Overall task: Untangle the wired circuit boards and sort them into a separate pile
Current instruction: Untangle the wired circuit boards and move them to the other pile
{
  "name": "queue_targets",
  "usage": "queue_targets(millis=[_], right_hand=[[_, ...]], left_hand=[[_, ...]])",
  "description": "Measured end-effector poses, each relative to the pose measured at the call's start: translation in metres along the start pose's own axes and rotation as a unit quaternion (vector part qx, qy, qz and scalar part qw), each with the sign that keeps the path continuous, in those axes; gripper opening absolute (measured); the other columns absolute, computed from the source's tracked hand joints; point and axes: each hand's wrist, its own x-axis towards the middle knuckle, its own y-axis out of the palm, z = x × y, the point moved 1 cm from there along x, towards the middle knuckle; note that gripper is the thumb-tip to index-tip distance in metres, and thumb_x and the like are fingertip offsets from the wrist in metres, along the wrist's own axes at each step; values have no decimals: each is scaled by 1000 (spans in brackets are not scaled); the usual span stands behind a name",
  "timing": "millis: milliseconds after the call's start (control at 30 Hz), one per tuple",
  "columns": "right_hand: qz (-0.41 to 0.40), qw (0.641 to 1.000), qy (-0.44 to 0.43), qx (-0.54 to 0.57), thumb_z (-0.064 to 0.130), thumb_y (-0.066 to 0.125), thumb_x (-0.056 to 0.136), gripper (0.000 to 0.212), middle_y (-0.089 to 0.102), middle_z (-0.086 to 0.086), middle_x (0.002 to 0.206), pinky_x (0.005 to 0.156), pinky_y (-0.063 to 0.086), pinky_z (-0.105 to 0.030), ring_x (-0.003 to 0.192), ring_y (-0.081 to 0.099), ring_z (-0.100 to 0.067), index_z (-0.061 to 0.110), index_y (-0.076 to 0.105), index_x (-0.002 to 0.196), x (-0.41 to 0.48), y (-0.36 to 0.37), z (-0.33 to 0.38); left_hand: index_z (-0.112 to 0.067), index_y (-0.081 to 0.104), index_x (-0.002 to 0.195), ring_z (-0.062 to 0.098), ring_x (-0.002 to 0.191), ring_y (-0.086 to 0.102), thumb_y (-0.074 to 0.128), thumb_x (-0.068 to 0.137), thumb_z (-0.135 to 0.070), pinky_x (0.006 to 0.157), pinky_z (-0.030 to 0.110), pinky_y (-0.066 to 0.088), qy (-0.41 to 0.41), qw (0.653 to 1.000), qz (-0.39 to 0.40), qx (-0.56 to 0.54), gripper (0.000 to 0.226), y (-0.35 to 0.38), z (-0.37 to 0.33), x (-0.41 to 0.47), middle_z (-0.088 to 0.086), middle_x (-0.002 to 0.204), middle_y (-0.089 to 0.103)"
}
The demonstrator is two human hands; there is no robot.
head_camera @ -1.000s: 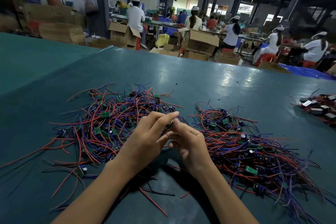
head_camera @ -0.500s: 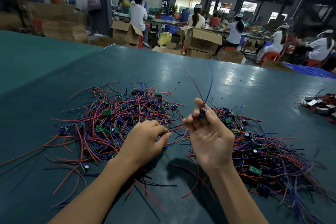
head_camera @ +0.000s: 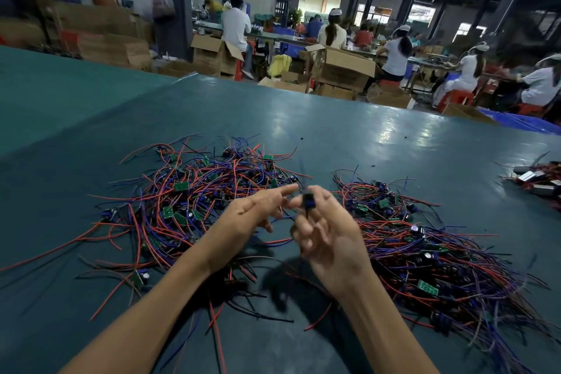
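Head | left pile + right pile = 2 | right hand pinches 1 board

The right hand pinches a small wired circuit board above the teal worktop. Just left of the board, the left hand holds its fingers straight. A left pile and a right pile flank the board.
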Motion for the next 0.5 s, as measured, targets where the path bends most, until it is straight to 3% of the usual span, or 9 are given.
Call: queue_targets(millis=[133, 233, 367, 500], right_hand=[[17, 990, 78, -113, 29, 56, 98, 22, 68, -10, 89, 42, 30, -17, 46, 41, -8, 9, 59, 106, 0, 4, -12], [4, 986, 94, -138, 35, 65, 93, 32, 67, -14, 89, 41, 26, -19, 41, 34, -7, 5, 63, 105, 1, 3, -16], [-7, 983, 64, -170, 31, 74, 83, 26, 66, -15, 80, 39, 25, -17, 37, 33, -8, 7, 70, 89, 2, -2, -13], [3, 978, 65, -196, 32, 79, 84, 22, 67, -14, 75, 39, 20, -16, 33, 34, -9, 12, 71, 80, 3, -5, -11]], left_hand=[[-17, 79, 101, 12, 68, 50, 72, 86, -57, 74, 39, 42, 26, 992, -81, -89, 43, 3, 1, -1, 0, 95, 71], [-14, 80, 105, 22, 65, 45, 82, 75, -57, 77, 47, 43, 11, 987, -111, -118, 53, 1, 1, -1, 17, 77, 56], [-12, 81, 87, 12, 54, 45, 80, 73, -54, 56, 26, 41, -8, 983, -142, -113, 44, -2, 1, -1, 0, 60, 56], [-6, 80, 85, 5, 48, 46, 80, 75, -39, 48, 12, 41, -51, 951, -229, -202, 35, -10, -3, 3, -4, 63, 62]])
